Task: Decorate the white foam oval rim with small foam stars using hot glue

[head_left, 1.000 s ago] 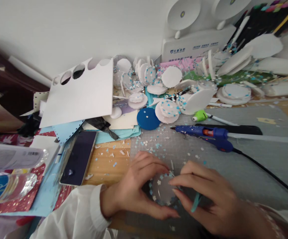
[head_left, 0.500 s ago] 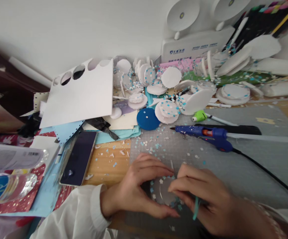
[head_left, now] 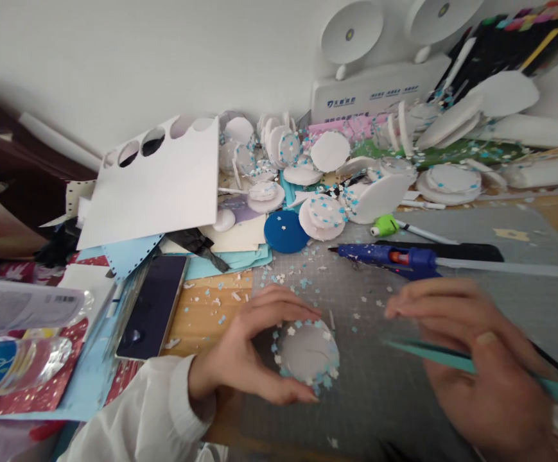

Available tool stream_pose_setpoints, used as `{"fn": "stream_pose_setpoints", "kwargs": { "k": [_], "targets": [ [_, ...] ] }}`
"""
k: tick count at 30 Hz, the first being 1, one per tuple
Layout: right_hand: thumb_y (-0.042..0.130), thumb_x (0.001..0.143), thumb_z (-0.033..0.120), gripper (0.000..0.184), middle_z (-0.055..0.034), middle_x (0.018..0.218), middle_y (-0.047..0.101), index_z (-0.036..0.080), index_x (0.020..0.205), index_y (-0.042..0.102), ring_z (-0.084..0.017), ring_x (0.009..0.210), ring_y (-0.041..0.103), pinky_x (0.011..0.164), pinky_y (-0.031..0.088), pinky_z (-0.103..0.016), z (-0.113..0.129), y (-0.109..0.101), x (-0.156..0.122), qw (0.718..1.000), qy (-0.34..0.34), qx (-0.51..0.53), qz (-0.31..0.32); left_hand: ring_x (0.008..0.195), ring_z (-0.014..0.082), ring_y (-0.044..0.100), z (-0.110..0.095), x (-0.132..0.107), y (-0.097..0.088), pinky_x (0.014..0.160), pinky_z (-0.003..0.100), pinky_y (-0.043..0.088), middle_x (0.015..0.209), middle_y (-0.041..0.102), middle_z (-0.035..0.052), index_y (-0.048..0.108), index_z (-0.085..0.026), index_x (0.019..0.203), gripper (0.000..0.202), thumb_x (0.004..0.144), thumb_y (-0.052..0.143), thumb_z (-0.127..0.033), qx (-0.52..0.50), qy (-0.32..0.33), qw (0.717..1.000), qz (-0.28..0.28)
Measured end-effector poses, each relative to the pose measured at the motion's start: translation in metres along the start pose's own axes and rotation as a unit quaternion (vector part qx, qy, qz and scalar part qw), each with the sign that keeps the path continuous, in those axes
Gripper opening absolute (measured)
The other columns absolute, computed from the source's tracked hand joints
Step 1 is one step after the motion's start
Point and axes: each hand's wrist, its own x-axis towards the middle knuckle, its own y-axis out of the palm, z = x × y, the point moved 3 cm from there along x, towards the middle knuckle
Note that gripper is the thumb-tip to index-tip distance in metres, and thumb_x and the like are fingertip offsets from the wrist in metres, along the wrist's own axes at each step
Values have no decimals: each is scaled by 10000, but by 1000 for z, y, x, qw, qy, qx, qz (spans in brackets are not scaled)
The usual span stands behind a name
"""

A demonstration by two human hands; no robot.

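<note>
My left hand [head_left: 264, 350] curves around a round whitish disc [head_left: 309, 350], thumb below and fingers above, gripping its edge. Tiny blue and white flower-shaped pieces ring the disc's rim, and a thin curved line shows on its top. Off to the right, my right hand [head_left: 471, 359] is slightly blurred and holds teal tweezers [head_left: 440, 355], their tips pointing left toward the disc. The disc lies on a grey cutting mat [head_left: 375, 410]. Loose flower pieces [head_left: 302, 282] are scattered beyond my left hand.
A blue glue gun [head_left: 384, 255] lies past my right hand, near a green clip-like item [head_left: 384, 225]. Decorated white discs [head_left: 324, 217] crowd the back beside a blue round lid [head_left: 286, 231]. At left are a phone [head_left: 153, 308] and a white board with round holes [head_left: 158, 186].
My right hand has moved right, away from the disc, with the tweezers now plainly showing. My left hand and the disc have shifted slightly left, uncovering more of the disc.
</note>
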Motion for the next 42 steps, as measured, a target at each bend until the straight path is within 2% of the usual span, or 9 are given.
{"fn": "stream_pose_setpoints", "kwargs": {
  "k": [3, 8, 14, 20, 26, 31, 34, 37, 42],
  "targets": [
    [252, 977, 240, 374, -29, 688, 536, 250, 768, 562, -195, 640, 533, 526, 411, -335, -13, 2, -9, 997, 32, 58, 44, 935, 262, 629, 4, -4, -8, 846, 396, 496, 1019, 686, 112, 652, -199, 1111, 597, 631, 783, -529, -32, -33, 998, -50],
    [325, 970, 234, 257, -16, 733, 560, 240, 817, 531, -171, 684, 554, 606, 449, -306, -18, 8, -12, 990, 27, 48, 130, 931, 238, 576, 8, -8, -15, 793, 340, 488, 993, 611, 90, 638, -209, 1087, 568, 692, 695, -613, -86, -83, 986, -116],
    [576, 873, 222, 109, -7, 856, 639, 239, 979, 557, -153, 756, 619, 666, 487, -266, -18, 25, 0, 990, 23, -44, 133, 935, 236, 596, 9, -6, -7, 843, 353, 474, 1006, 643, 94, 637, -200, 1107, 549, 677, 763, -518, -43, -65, 996, -50],
    [575, 848, 185, 99, 23, 748, 599, 231, 912, 515, -121, 636, 580, 587, 464, -234, -24, 34, -1, 989, 12, -62, 132, 985, 265, 630, 3, 0, 4, 890, 395, 479, 1052, 685, 124, 612, -185, 1144, 619, 614, 847, -402, 5, -23, 999, 42],
    [556, 855, 159, 74, 27, 702, 583, 224, 837, 526, -120, 616, 567, 580, 449, -236, -20, 35, 6, 987, -22, -54, 149, 1068, 293, 614, 1, 0, 10, 952, 440, 441, 1163, 653, 143, 588, -207, 1214, 655, 658, 797, -483, 98, -1, 988, 119],
    [542, 844, 154, 78, 20, 732, 590, 219, 883, 522, -123, 633, 578, 598, 463, -239, -20, 36, 6, 984, -25, -40, 174, 1092, 323, 597, 0, -2, 5, 944, 462, 436, 1245, 618, 156, 563, -218, 1259, 789, 587, 811, -551, 132, 19, 987, 94],
    [533, 840, 145, 95, 18, 742, 593, 219, 895, 510, -120, 624, 577, 591, 466, -236, -21, 36, 4, 985, -15, -42, 168, 1111, 328, 585, 0, -2, 1, 946, 477, 442, 1248, 607, 157, 565, -209, 1263, 690, 700, 709, -582, 116, -11, 991, 63],
    [534, 843, 141, 99, 20, 721, 572, 222, 884, 493, -116, 603, 560, 564, 455, -228, -22, 36, 3, 985, -15, -51, 163, 1134, 309, 578, 0, -4, 0, 967, 468, 452, 1219, 620, 158, 584, -186, 1238, 468, 854, 578, -453, 92, -43, 993, 54],
    [536, 839, 134, 107, 17, 726, 575, 221, 885, 494, -119, 611, 565, 564, 463, -229, -23, 37, 3, 985, -19, -50, 167, 1052, 250, 629, -1, -4, 7, 910, 370, 521, 1126, 665, 144, 612, -170, 1196, 342, 864, 587, -247, 49, -67, 992, 93]
  ]
}}
